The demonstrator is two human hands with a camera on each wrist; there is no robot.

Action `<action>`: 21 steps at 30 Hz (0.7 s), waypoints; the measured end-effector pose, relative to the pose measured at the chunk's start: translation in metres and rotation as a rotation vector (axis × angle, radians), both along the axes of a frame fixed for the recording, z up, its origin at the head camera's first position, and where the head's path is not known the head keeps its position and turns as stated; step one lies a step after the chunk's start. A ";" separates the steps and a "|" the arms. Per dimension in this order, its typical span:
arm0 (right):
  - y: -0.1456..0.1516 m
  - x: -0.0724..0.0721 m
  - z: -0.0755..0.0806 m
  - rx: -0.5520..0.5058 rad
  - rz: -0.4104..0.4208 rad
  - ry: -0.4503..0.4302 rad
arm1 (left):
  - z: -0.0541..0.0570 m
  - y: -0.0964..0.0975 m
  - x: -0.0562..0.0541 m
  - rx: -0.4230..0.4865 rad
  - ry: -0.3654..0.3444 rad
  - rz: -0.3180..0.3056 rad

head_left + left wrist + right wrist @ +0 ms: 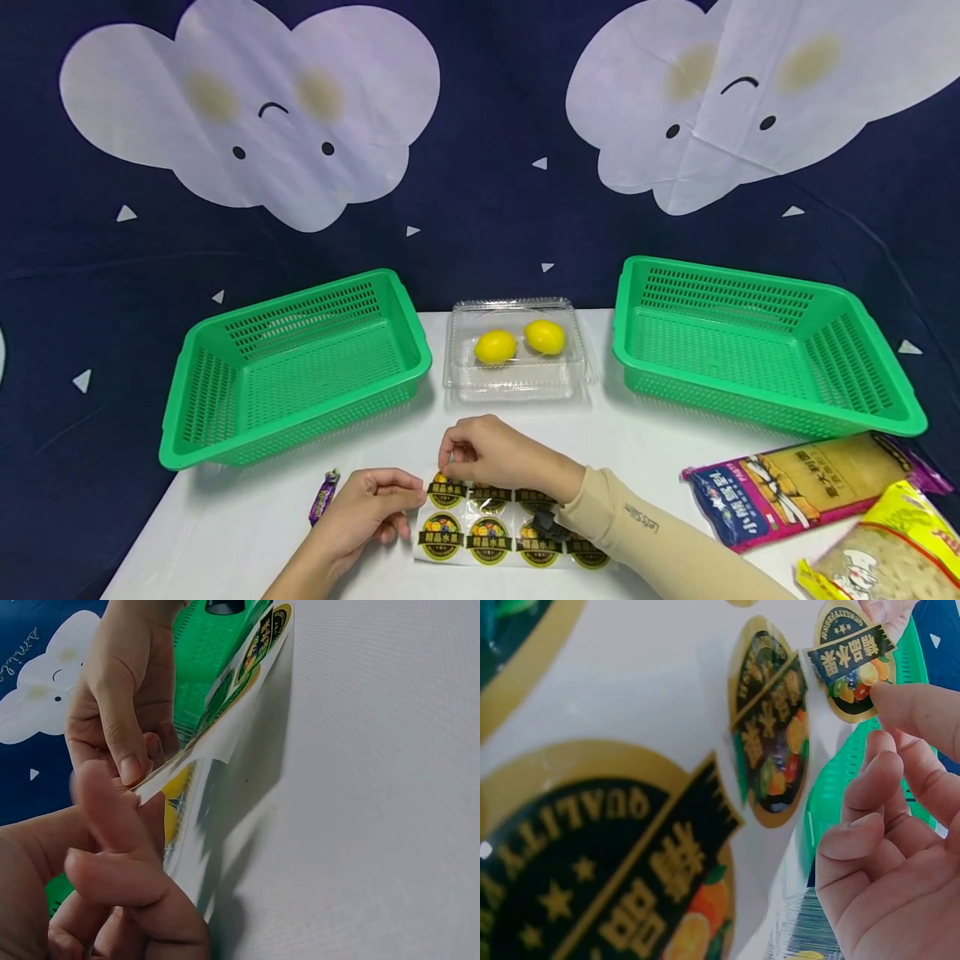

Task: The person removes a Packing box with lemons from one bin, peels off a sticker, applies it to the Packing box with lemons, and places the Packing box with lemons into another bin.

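A sheet of round black-and-gold fruit stickers (465, 565) lies in front of me, its left end raised off the table in the left wrist view. My left hand (371, 508) pinches the sheet's left edge between thumb and forefinger. From above, my right hand (498, 450) reaches to the top left corner. Its thumb and forefinger pinch the rim of the corner sticker (851, 664), and its other fingers are curled loosely. Both hands are close together in the left wrist view, the right hand (124, 697) beyond the left hand (131, 870).
Behind the sheet, a clear plastic box (517, 385) shows two lemons (495, 346). Green baskets stand at left (300, 417) and right (750, 408). A purple-wrapped candy (324, 496) lies beside my left hand. A pasta pack (810, 492) and a yellow bag (885, 550) lie at right.
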State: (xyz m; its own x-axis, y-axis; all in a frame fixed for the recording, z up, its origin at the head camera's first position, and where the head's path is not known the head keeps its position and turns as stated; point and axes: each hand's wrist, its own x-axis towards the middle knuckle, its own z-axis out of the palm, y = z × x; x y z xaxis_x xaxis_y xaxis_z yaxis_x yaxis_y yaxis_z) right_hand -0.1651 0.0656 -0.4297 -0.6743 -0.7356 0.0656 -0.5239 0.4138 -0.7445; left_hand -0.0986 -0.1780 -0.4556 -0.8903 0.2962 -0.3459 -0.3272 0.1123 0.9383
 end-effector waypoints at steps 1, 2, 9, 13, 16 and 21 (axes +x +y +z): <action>0.000 0.000 0.000 -0.002 0.001 -0.006 | 0.000 0.000 0.000 0.002 -0.002 0.004; 0.001 0.000 0.000 -0.004 0.003 -0.010 | 0.000 0.000 0.000 0.004 -0.002 0.005; 0.004 0.002 0.005 -0.004 0.000 -0.032 | -0.002 0.000 0.000 0.010 -0.006 0.012; 0.007 0.003 0.009 -0.005 -0.015 -0.064 | -0.002 0.001 0.000 0.001 -0.005 0.019; 0.009 0.003 0.011 -0.016 -0.023 -0.080 | -0.001 0.001 0.000 -0.007 0.000 0.024; 0.013 0.002 0.014 -0.036 -0.024 -0.071 | 0.000 0.002 0.001 -0.018 0.006 0.031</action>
